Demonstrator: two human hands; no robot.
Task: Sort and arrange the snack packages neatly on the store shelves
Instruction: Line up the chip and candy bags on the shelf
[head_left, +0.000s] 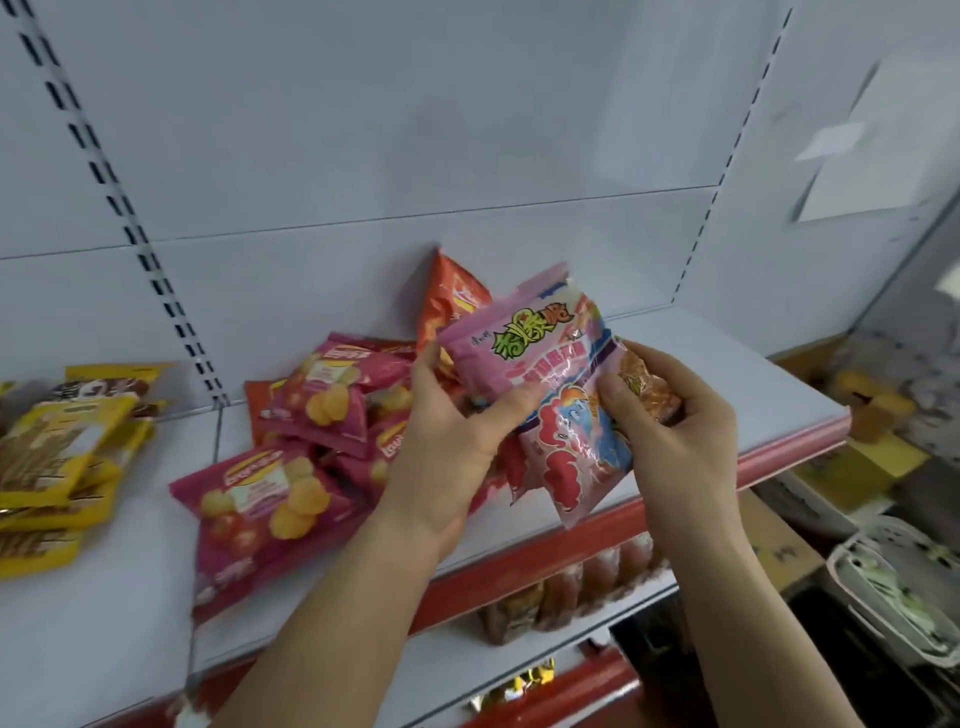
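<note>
A pink snack packet (540, 364) with green lettering and a cartoon print is held above the white shelf (727, 374), gripped by both hands. My left hand (447, 441) grips its left side, thumb across the front. My right hand (670, 415) pinches its right edge together with an orange-brown packet (649, 387) behind it. To the left lies a loose pile of magenta chip bags (270, 493), and an orange-red bag (452, 296) leans on the back panel.
Yellow packets (57, 457) are stacked at the far left of the shelf. A red price rail (779, 452) runs along the shelf front. The shelf below holds brown packets (571, 582). Boxes and a white basket (893, 587) sit at the lower right.
</note>
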